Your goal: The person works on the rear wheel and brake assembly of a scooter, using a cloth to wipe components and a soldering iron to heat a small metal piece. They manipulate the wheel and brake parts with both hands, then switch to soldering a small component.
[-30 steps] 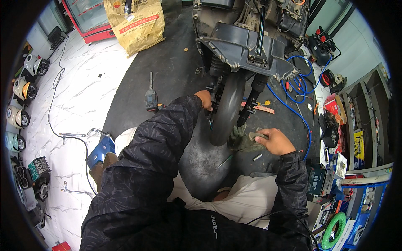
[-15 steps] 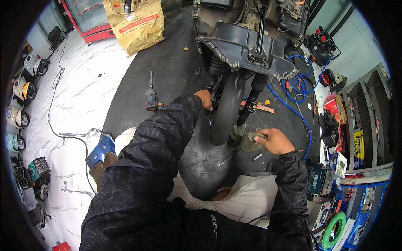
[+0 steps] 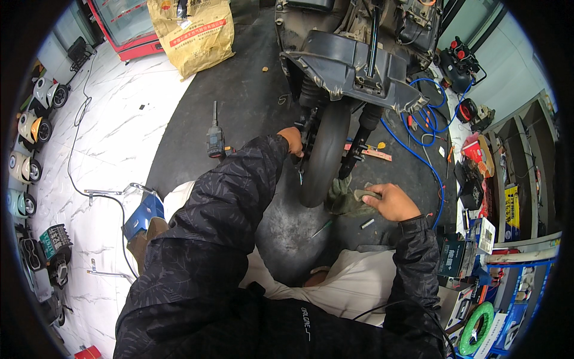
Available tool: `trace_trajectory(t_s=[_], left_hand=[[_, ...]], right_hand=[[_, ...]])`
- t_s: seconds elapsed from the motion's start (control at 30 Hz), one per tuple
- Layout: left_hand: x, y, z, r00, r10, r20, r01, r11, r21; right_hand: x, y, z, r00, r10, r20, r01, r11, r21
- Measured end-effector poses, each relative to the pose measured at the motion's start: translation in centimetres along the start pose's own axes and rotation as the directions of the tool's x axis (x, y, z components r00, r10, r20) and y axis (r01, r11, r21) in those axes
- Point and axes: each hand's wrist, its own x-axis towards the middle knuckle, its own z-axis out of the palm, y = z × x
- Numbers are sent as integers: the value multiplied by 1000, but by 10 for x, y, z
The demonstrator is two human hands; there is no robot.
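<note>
A scooter's dark front wheel stands between two black fork legs, under a scuffed black plastic panel. My left hand is curled against the left fork leg, beside the tyre. Its fingertips are hidden there, so what they grip does not show. Just below them a thin shiny tip hangs next to the wheel. To the right of the tyre, my right hand pinches a grey-green rag, which trails over to the foot of the right fork leg.
On the dark mat lie a cordless power tool, a thin screwdriver-like tool and a small metal cylinder. A blue hose coils at right near shelves. A yellow sack stands far left, an opened blue box nearer.
</note>
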Motion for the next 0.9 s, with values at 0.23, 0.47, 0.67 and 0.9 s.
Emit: trace_trajectory(t_s=[0.23, 0.47, 0.67, 0.9], left_hand=[[-5, 1, -2, 1000, 25, -13, -26, 1000, -6], [-7, 6, -5, 1000, -6, 5, 6, 999, 37], [-6, 6, -5, 1000, -4, 31, 3, 999, 36], [-5, 3, -3, 1000, -3, 4, 3, 1000, -6]], right_hand=[[-1, -3, -1, 1000, 4, 3, -4, 1000, 6], [-1, -3, 0, 1000, 6, -2, -6, 1000, 1], [-2, -2, 0, 999, -31, -18, 31, 999, -9], [-1, -1, 1, 1000, 2, 7, -2, 1000, -2]])
